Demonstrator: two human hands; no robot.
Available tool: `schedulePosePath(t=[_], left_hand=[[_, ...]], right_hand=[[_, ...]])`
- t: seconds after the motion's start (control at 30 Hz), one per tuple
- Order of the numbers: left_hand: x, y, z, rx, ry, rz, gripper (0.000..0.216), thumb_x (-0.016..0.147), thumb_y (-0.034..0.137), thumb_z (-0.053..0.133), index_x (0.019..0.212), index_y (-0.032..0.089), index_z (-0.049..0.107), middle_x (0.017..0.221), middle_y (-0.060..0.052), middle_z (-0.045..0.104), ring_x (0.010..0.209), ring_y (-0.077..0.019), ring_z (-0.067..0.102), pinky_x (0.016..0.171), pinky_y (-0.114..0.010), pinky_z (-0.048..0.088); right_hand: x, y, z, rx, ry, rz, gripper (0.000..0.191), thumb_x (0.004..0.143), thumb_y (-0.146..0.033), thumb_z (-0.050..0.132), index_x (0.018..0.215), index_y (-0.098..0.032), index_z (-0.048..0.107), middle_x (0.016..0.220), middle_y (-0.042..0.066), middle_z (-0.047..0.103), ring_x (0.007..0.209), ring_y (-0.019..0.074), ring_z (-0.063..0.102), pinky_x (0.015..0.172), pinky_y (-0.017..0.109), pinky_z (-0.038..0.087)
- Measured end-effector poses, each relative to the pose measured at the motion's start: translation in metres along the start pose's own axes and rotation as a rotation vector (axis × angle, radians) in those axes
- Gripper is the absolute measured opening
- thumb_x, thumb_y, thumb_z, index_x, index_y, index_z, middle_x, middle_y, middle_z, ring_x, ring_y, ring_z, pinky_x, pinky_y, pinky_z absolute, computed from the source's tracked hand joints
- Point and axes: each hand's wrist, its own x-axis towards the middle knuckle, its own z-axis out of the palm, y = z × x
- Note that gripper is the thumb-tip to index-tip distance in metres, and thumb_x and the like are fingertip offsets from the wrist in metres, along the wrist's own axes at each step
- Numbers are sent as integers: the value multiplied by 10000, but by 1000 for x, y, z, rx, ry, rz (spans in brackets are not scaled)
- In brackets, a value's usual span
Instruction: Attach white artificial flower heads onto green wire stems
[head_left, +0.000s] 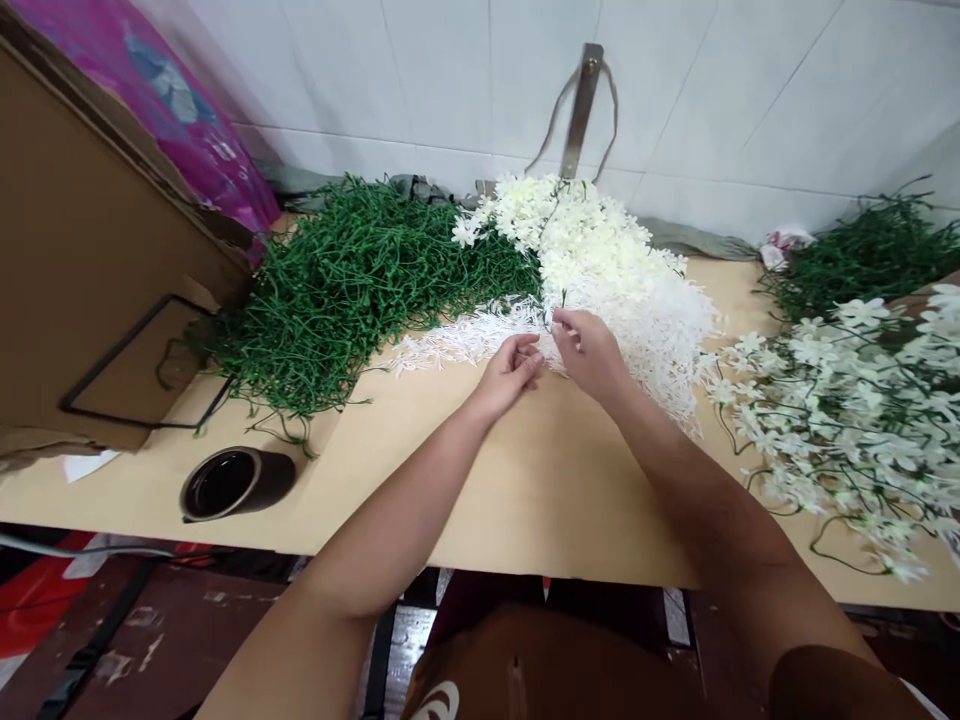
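Note:
My left hand (510, 372) rests at the near edge of a pile of white plastic flower pieces (637, 300), its fingers curled together against the pieces. My right hand (591, 350) is just beside it, fingers pinched on a thin green stem (562, 300) that sticks up from the pile. What the left fingers hold is too small to make out. A big heap of green plastic stems (352, 280) lies to the left of the white pile on the tan table (525, 480).
Assembled white flower sprays on green stems (847, 410) cover the table's right side, with more green stems (870, 255) behind. A dark cup (236, 483) lies on its side near the front left edge. A cardboard box (90, 260) stands at the left. White tiled wall behind.

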Motion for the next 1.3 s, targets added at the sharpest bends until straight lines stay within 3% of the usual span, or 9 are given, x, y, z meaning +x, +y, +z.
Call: schedulePosePath(t=[0.27,0.43,0.57,0.73,0.87,1.0,1.07,1.17,1.3], left_hand=[[-5,-6,3,193,-99,-17,447,622,545,819,694,145,634,619,20,601,572,-66,494,590,-224,413],[-4,-4,3,172,-86,-65,438,593,510,838,739,162,616,704,21,638,566,-62,491,563,-218,411],[-2,-4,0,241,-107,-83,318,672,422,776,779,163,624,693,23,601,579,-74,480,581,-227,412],[-4,-2,-2,498,-247,10,167,785,321,664,761,157,650,757,-18,642,703,-124,537,699,-259,434],[-6,0,-1,684,-300,85,140,820,261,593,794,155,680,776,-26,636,737,-142,547,723,-269,425],[-6,-1,1,704,-288,64,132,813,241,570,711,162,600,793,-33,647,731,-139,541,716,-274,419],[-6,-2,1,700,-281,69,177,802,241,574,645,177,521,747,-23,633,728,-137,536,713,-271,418],[-5,-3,1,691,-293,87,231,796,263,577,614,191,454,728,-20,632,736,-139,540,704,-267,422],[-5,-3,-1,723,-348,128,227,816,283,555,627,188,475,821,-47,669,750,-138,552,698,-268,423]], right_hand=[[-66,5,-5,-187,-134,-88,391,928,-195,455,1211,-50,682,1125,212,702,1047,321,604,995,491,490],[-65,7,-14,-85,-241,-97,337,922,-165,465,1147,-118,711,1102,162,712,1034,275,609,961,418,484],[-59,5,-28,51,-334,-54,253,915,-176,490,933,-160,742,888,90,710,823,192,616,774,316,482],[-57,4,-59,397,-616,-9,230,898,-324,561,919,-175,735,798,38,713,717,137,614,669,264,465],[-45,11,-75,536,-541,80,297,874,-410,598,947,-150,722,850,74,730,788,166,649,723,300,497],[-17,17,-59,213,-217,149,203,888,-262,591,983,-137,720,966,105,722,859,197,629,807,352,498],[-2,16,-44,-30,-142,125,224,873,-177,602,1054,-118,720,1062,138,703,996,248,602,917,393,467],[10,10,-21,-336,-194,82,317,882,-154,584,1169,-76,695,1203,208,646,1162,334,504,1016,441,385],[13,8,-6,-503,-277,91,325,901,-123,481,1130,-65,705,1212,230,616,1159,360,468,955,433,384]])
